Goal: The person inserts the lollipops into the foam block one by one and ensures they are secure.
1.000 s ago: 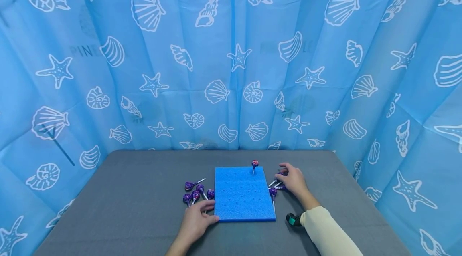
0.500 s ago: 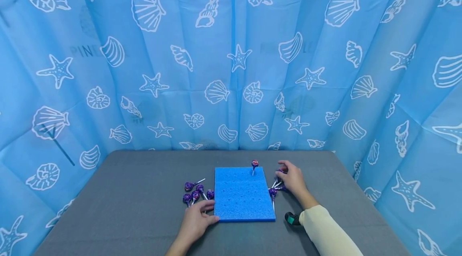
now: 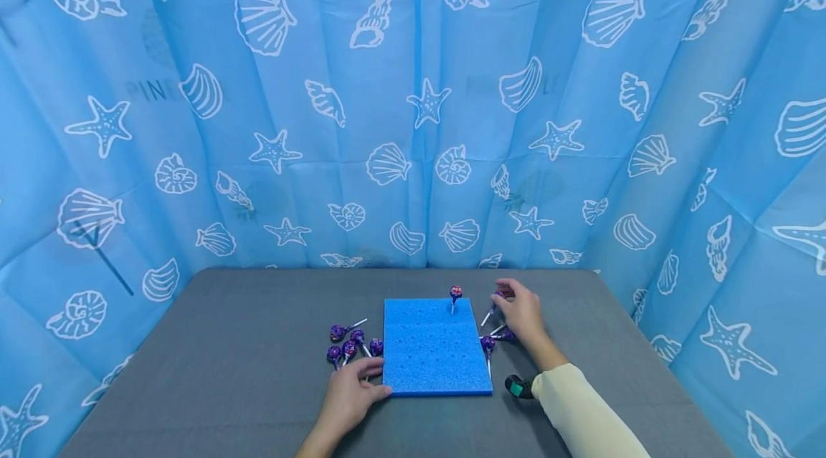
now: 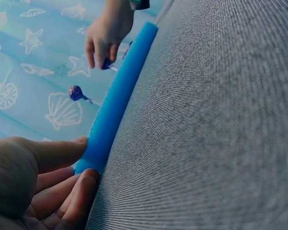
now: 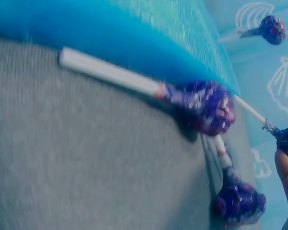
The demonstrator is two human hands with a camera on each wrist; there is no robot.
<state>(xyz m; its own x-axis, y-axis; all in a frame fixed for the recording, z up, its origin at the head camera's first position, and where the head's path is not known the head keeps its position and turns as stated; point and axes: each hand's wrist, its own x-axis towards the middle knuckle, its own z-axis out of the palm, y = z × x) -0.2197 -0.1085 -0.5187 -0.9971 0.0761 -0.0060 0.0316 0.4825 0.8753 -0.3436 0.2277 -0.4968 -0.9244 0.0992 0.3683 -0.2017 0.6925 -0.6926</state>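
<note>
A blue foam board [image 3: 435, 358] lies flat on the grey table, with several small holes in its top. My left hand [image 3: 346, 399] holds its front left corner, thumb and fingers on either side in the left wrist view. To the right of the board, my right hand [image 3: 525, 316] pinches a purple-wrapped lollipop [image 5: 284, 140] by its head, white stick slanting down toward the board. One lollipop [image 3: 455, 292] stands upright in the foam near the back right corner. Two more, a lollipop [image 5: 209, 108] and another lollipop [image 5: 239, 201], lie beside the board's right edge.
Several lollipops [image 3: 349, 349] lie loose left of the board, close to my left hand. A black wrist strap [image 3: 518, 386] is at my right sleeve. Behind the table [image 3: 271, 329] hangs a blue curtain [image 3: 413, 142] with shell prints.
My right hand has lifted a lollipop from the right-hand pile and moved it slightly up and away from the others. The left hand and the board have stayed in place.
</note>
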